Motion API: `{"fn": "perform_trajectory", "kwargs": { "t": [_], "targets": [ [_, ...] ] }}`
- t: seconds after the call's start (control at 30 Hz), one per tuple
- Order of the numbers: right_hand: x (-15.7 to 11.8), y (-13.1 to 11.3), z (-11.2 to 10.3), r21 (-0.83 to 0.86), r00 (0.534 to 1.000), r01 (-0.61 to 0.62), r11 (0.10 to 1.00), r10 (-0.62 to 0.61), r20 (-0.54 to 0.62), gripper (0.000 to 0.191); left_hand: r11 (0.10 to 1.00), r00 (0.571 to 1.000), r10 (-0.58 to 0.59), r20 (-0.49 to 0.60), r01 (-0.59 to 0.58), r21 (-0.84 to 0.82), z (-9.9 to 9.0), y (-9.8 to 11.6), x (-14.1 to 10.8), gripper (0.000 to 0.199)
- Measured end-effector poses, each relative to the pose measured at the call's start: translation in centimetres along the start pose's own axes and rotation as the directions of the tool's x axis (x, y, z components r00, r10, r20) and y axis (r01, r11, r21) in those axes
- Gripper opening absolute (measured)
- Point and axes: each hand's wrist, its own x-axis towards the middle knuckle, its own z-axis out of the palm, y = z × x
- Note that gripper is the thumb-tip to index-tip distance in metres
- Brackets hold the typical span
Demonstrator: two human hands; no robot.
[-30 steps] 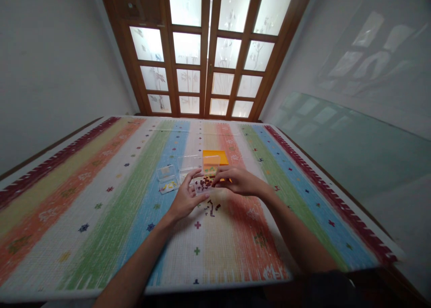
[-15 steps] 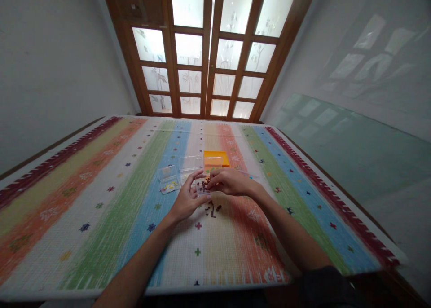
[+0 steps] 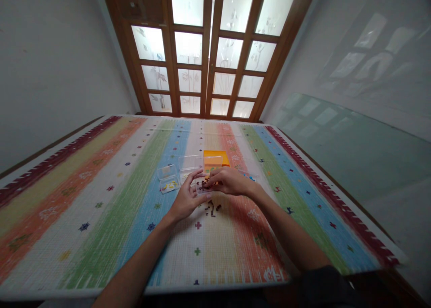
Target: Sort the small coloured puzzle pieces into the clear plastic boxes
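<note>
A clear plastic box [image 3: 202,190] with small dark brown pieces [image 3: 203,183] inside sits near the middle of the table. My left hand [image 3: 187,199] grips its left side, thumb along the near edge and fingers at the far side. From the right, my right hand [image 3: 225,181] reaches over the box, its fingers pinched together among the brown pieces; whatever they hold is too small to make out. On the cloth just in front of the box lie several loose dark brown pieces [image 3: 212,209].
An open clear box with yellow pieces [image 3: 169,185] stands to the left. Behind the hands are more clear boxes and an orange tray [image 3: 216,156]. Blue pieces [image 3: 251,178] lie right of my right hand. A striped cloth [image 3: 134,200] covers the table.
My right hand has shifted slightly left, its fingertips further over the brown pieces. More of the blue pieces shows beside it. My left hand has stayed on the box.
</note>
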Motion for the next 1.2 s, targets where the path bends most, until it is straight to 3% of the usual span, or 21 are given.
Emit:
{"fn": "perform_trajectory", "kwargs": {
  "t": [0.37,0.67,0.9,0.97,1.07,1.2],
  "targets": [
    [-0.8,0.3,-0.3,0.064,0.997,-0.018,0.998,0.022,-0.072,0.019,1.0,1.0,0.02,0.013,-0.02,-0.005,-0.2,-0.2,0.1,0.076],
    [-1.2,-0.2,-0.4,0.003,0.999,0.0,1.0,0.0,-0.036,0.027,1.0,1.0,0.02,0.0,-0.02,-0.017,-0.3,-0.5,0.1,0.079],
    [-2.5,-0.6,-1.4,0.093,0.987,-0.001,0.996,0.016,-0.158,0.016,0.997,1.0,0.023,-0.017,-0.024,-0.067,-0.4,-0.7,0.2,0.079],
    [-3.1,-0.6,-1.6,0.169,0.992,0.01,0.986,0.011,-0.122,0.013,0.996,0.999,0.02,-0.031,-0.023,-0.091,-0.4,-0.9,0.3,0.08],
    [-4.0,-0.2,-1.0,0.248,0.999,-0.04,0.968,0.036,0.021,0.012,0.995,0.999,0.009,-0.047,-0.014,-0.1,-0.5,-1.2,0.4,0.081],
    [-4.8,0.6,1.2,0.165,0.984,-0.119,0.979,0.094,0.15,0.018,0.995,0.997,-0.019,-0.078,0.011,-0.096,-0.6,-1.4,0.4,0.08]
  ]
}}
